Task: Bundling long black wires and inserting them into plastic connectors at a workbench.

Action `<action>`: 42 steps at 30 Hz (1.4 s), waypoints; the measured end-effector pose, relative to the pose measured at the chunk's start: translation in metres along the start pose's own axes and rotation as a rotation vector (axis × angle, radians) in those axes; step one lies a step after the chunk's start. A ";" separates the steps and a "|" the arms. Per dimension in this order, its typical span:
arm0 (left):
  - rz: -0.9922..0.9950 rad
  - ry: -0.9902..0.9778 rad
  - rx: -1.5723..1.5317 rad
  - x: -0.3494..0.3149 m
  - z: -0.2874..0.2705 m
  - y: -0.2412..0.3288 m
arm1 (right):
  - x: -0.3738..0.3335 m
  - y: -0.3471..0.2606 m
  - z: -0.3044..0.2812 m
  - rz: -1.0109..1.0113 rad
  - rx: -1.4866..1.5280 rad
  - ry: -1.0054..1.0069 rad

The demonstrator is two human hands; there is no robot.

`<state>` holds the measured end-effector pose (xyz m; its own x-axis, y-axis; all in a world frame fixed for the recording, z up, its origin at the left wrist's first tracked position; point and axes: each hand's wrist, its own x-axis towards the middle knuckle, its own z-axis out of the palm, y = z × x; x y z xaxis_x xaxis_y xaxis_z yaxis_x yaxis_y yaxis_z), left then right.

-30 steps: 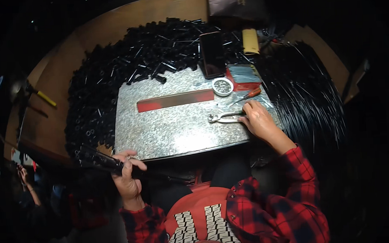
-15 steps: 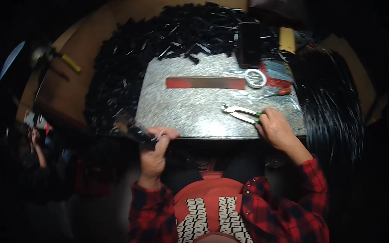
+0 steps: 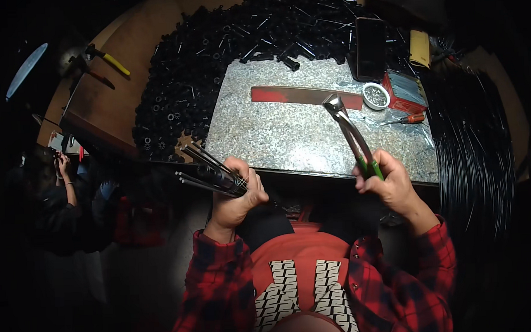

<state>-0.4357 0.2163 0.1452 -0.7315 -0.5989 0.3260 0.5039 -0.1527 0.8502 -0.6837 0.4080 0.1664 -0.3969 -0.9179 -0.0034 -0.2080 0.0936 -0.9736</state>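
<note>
My left hand (image 3: 240, 193) is closed round a black tubular part (image 3: 214, 177) with several thin dark rods sticking out of it toward the upper left. It is just off the near left edge of the speckled grey board (image 3: 264, 142). In my right hand (image 3: 392, 182) is a pair of end-cutting pincers (image 3: 353, 133), gripped by the green handles. Their metal head points up and away, over the board near a worn red bar (image 3: 274, 94). The pincers look held above the board, and their jaws touch nothing I can make out.
Loose black tubular parts (image 3: 180, 69) are heaped beyond and left of the board. On the right are a white bowl (image 3: 385, 103) of small metal pieces, a red box (image 3: 408, 105), a screwdriver (image 3: 415, 119), a black phone (image 3: 371, 48) and long black rods (image 3: 472, 153). Another person's hand (image 3: 62, 164) shows far left.
The pincers have been lifted from the board and turned upward in my right hand. My left hand has turned, bringing the rods into clear view. The whole view has shifted slightly.
</note>
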 end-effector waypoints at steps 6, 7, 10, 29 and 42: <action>-0.054 -0.043 -0.007 0.007 0.010 0.003 | 0.001 -0.045 0.020 -0.492 -0.929 0.005; -0.055 -0.044 -0.005 0.007 0.012 0.004 | 0.005 -0.046 0.024 -0.492 -0.927 0.007; -0.102 0.046 0.095 0.003 0.013 0.006 | 0.016 -0.051 0.030 -0.818 -1.222 0.322; -0.189 0.009 0.161 0.001 0.003 -0.010 | -0.008 -0.039 0.038 -0.470 -0.600 -0.387; -0.134 0.075 0.381 0.005 -0.001 -0.017 | -0.018 -0.038 0.051 -0.403 -0.656 -0.212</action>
<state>-0.4476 0.2151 0.1319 -0.7365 -0.6513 0.1825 0.1893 0.0604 0.9800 -0.6227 0.4012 0.1919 -0.0139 -0.9770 0.2129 -0.8089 -0.1141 -0.5767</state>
